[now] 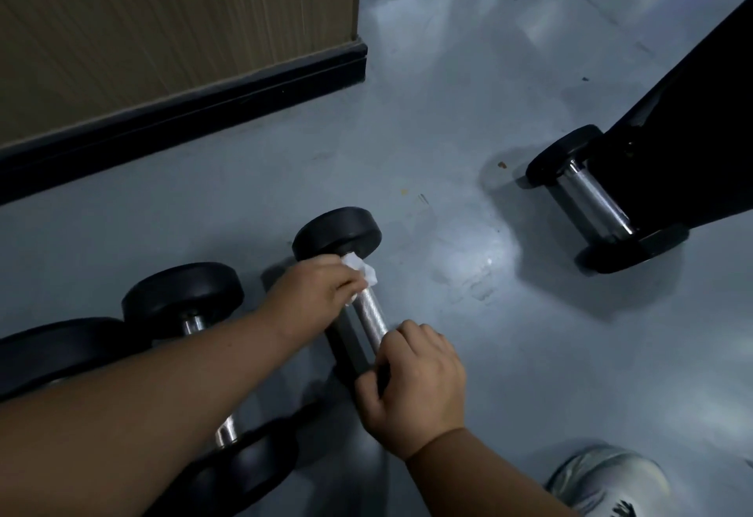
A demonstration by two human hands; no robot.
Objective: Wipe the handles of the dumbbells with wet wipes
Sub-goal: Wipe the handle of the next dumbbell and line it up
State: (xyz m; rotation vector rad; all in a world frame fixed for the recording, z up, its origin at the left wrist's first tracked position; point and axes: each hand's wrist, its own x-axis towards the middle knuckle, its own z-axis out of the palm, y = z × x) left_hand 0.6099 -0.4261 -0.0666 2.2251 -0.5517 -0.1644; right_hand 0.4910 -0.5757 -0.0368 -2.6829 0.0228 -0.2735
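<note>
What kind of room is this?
Probably a gym. Several dumbbells lie on a smooth grey floor, and a black machine leg stands near another dumbbell.

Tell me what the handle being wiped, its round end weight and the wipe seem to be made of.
Handle: probably steel, shiny silver with a fine cross-hatched grip texture.
End weight: matte black, likely a rubber coating; what lies beneath cannot be seen.
Wipe: thin white crumpled sheet, probably soft nonwoven cloth.
</note>
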